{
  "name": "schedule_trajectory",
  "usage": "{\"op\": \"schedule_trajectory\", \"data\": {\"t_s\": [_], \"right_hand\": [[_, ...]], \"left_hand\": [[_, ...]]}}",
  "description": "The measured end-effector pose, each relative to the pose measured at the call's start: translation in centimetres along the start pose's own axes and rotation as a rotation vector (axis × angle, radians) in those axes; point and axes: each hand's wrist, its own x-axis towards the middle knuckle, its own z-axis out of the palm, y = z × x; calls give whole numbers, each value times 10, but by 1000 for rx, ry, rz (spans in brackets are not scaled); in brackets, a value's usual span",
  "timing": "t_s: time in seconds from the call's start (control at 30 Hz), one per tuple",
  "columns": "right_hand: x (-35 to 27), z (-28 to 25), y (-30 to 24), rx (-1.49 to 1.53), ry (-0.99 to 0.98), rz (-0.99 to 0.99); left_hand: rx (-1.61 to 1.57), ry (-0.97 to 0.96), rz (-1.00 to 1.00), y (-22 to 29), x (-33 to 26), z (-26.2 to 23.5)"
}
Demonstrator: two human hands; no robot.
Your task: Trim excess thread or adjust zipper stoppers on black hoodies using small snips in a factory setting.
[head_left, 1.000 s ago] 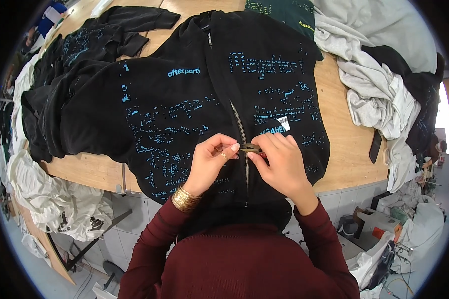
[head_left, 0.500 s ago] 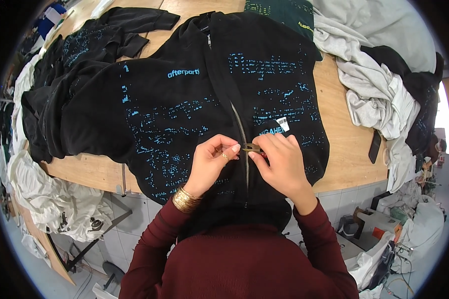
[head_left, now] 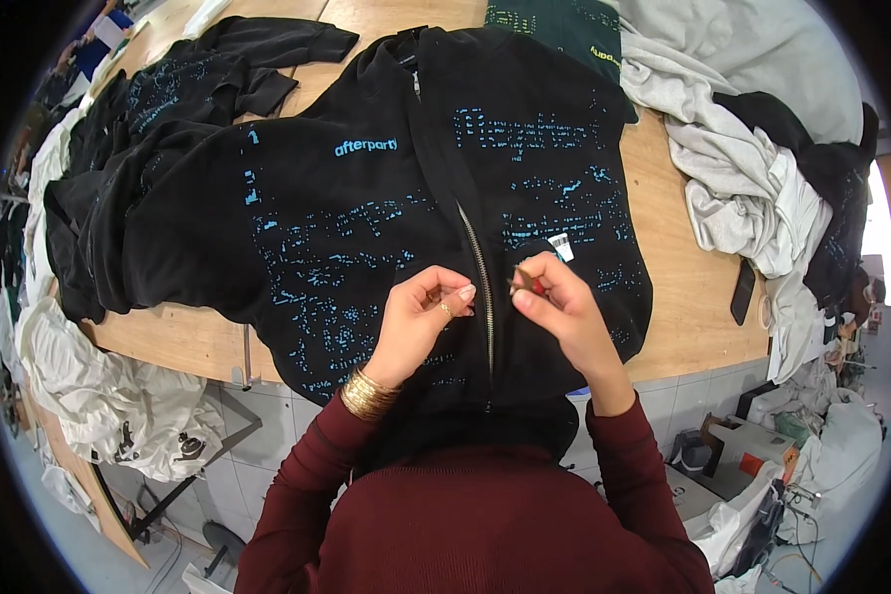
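The strip of silvery metal zip teeth [head_left: 485,292] down the front of the black fabric sweatshirt with pale-blue print [head_left: 342,203] lies between the two hands, its long axis running near to far and bending leftward toward the collar. The left hand [head_left: 416,322] is the nearer one: its thumb and forefinger are brought together in a pinch just to the left of the teeth — whether anything fine is caught between those fingertips, I cannot tell. The right hand [head_left: 569,312] sits farther off, to the right of the teeth with a visible strip of black cloth between, its fingers curled closed around a small brass-coloured hand tool with a red handle [head_left: 531,281]. What shows of the tool's metal end juts toward the far left, on the zip's side of the hand; how widely its blades are parted is hidden by the fingers. The sweatshirt is spread on the pale wooden table [head_left: 701,332], its near part hanging over the edge toward the person. Just beyond the right hand, a white paper tag with a barcode [head_left: 561,247] lies on the right half of the garment — and well apart, at the far left end of the opening, shows the silver metal zip pull [head_left: 416,86].
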Motion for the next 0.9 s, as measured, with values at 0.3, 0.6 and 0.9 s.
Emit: {"op": "schedule_trajectory", "data": {"t_s": [0.3,0.6,0.9], "right_hand": [[8,21,5,-471,128,-249],[15,7,31,35,165,17],[-112,-82,25,-616,-798,471]], "left_hand": [[8,-67,2,8,6,-5],[290,-167,60,0,-3,5],[871,-185,18,8,-21,15]]}}
